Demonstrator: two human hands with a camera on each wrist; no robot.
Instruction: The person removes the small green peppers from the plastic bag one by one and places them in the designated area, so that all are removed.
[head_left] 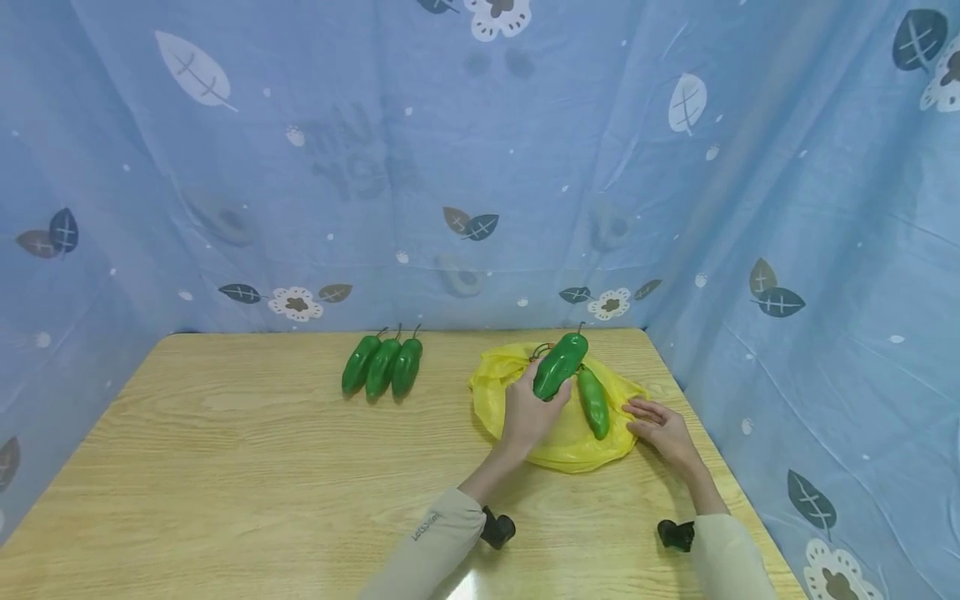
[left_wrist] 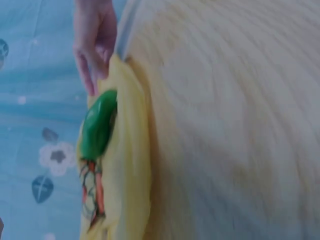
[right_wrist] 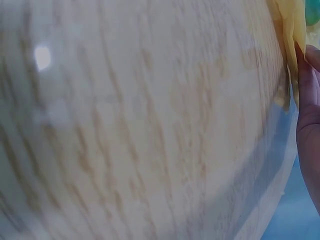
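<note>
My left hand (head_left: 531,412) holds a glossy green pepper (head_left: 561,365) with a thin stem, above a spread yellow plastic bag (head_left: 577,450). Another green pepper (head_left: 594,404) lies on the bag, just right of the held one; the left wrist view shows a green pepper (left_wrist: 99,125) on the yellow plastic too. At the bag's right edge, my right hand (head_left: 663,429) pinches the plastic between thumb and fingers. In the right wrist view, only part of that hand (right_wrist: 310,100) shows beside the yellow folds. Thin stems and reddish bits (left_wrist: 92,190) appear on the bag, partly hidden.
Three green peppers (head_left: 382,367) lie side by side at the back middle of the wooden table (head_left: 225,467). Blue patterned cloth (head_left: 375,167) hangs behind the table and along its sides. Black wrist devices (head_left: 497,528) sit by both sleeves.
</note>
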